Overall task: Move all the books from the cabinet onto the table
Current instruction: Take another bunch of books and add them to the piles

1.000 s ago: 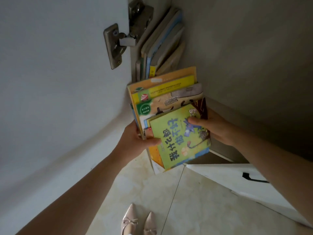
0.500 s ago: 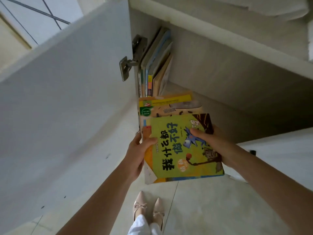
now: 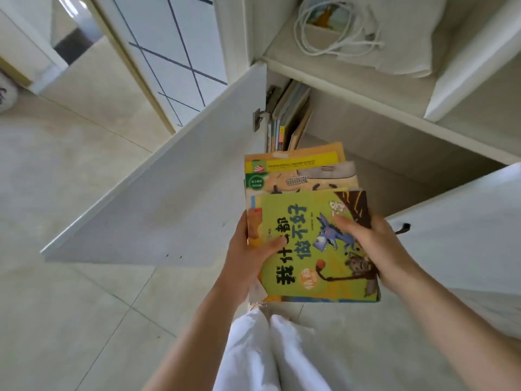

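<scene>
Both hands clamp a stack of picture books (image 3: pixel 307 221): left hand (image 3: pixel 248 258) pinching the left edge, thumb on the green cover, right hand (image 3: pixel 375 246) gripping the right edge. Since a second ago the stack has come out of the cabinet (image 3: pixel 366 131) and now hangs above the floor. More books (image 3: pixel 287 119) remain standing inside by the open door (image 3: pixel 169 198); no desk shows.

You're holding a stack of books (image 3: pixel 310 221) with glossy printed paper covers. The open cabinet door (image 3: pixel 169 198) beside you is a matt, smooth white panel on a shiny metal hinge (image 3: pixel 258 118); the floor tiles (image 3: pixel 70 306) look smooth and faintly glossy.
</scene>
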`<state>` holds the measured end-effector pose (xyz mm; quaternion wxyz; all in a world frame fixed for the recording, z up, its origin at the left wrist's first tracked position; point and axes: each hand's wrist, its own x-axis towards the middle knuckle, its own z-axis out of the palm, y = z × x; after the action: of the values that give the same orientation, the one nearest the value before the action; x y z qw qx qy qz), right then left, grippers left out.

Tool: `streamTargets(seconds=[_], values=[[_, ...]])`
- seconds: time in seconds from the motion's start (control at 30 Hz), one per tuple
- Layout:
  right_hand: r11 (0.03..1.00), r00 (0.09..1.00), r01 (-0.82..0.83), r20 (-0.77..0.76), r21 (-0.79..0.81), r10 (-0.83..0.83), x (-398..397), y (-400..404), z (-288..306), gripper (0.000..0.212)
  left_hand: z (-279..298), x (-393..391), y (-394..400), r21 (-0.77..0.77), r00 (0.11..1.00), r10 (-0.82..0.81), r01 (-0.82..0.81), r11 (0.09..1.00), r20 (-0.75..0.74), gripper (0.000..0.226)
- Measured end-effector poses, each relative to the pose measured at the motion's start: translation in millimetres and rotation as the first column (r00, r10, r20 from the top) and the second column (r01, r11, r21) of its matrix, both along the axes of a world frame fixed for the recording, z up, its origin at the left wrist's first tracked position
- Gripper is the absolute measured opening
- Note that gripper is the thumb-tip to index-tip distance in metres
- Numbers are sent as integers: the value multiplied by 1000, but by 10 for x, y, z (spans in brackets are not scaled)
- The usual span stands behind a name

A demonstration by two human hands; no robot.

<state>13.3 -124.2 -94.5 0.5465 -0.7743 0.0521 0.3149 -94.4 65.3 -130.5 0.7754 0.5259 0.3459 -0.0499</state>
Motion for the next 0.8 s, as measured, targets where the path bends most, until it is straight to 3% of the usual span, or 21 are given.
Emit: streamTargets(seconds=[0.1, 0.3, 0.37, 0.43, 0.6, 0.8], values=[[993, 987, -58, -145, 103, 73, -168, -136, 181, 24, 244, -392, -103, -16, 997, 78, -77, 997, 23, 50], [952, 949, -293, -99, 88, 301, -571, -153, 329, 33, 525, -1179, -489, -28, 931, 364, -364, 931, -18, 65], [908, 906, -410, -75, 83, 416, -713, -122, 390, 26, 580, -1450, -626, -17, 882, 470, -471, 882, -30, 69], [846, 846, -527, -45, 85, 531, -830, -57, 442, 21, 615, -1698, -743, -15, 813, 581, -582, 813, -38, 75], [624, 626, -779, 52, 61, 778, -1329, 208, 577, 30, 691, -2399, -1064, 25, 616, 787, -787, 617, -28, 81], [342, 347, -938, 150, 61, 926, -2162, 386, 651, 42, 787, -3287, -1494, 86, 383, 924, -920, 381, -3, 72]])
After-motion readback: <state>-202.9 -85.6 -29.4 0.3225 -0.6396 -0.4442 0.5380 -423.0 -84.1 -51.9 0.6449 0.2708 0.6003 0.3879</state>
